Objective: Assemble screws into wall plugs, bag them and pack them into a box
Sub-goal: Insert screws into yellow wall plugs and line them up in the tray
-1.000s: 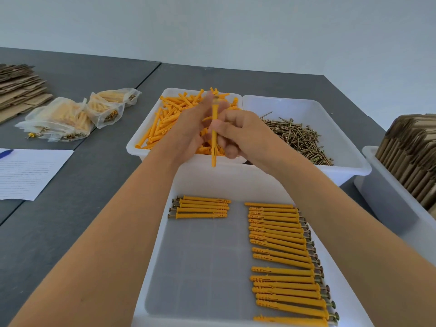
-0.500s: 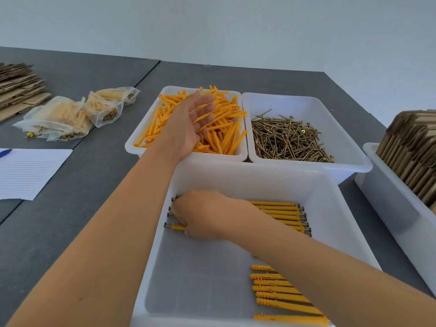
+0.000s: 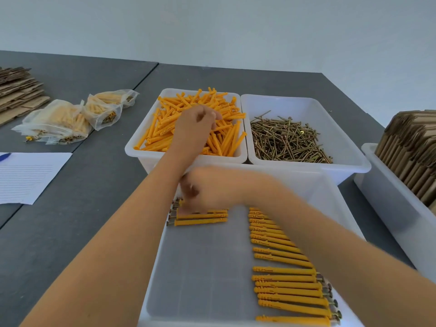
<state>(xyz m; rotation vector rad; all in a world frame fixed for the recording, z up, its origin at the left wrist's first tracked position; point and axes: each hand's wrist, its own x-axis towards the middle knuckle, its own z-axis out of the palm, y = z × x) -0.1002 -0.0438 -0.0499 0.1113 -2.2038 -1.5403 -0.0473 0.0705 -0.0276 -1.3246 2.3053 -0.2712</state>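
Assembly is well under way. The near tray (image 3: 203,274) holds a short row of finished plugs (image 3: 200,218) at 10 o'clock and a long column (image 3: 283,270) down its 3 o'clock side. Filled bags (image 3: 70,119) lie on the desk (image 3: 77,232) at 10 o'clock. Plenty of loose plugs (image 3: 226,138) and screws (image 3: 287,140) remain, so bagging and boxing are mostly ahead, I judge.

The left hand (image 3: 193,128) reaches into the plug bin with curled fingers; whether it grips a plug I cannot tell. The right hand (image 3: 210,190) is blurred above the short row, its grip unreadable, and its arm hides part of the column. Flat cardboard (image 3: 410,147) at 3 o'clock is cut off.
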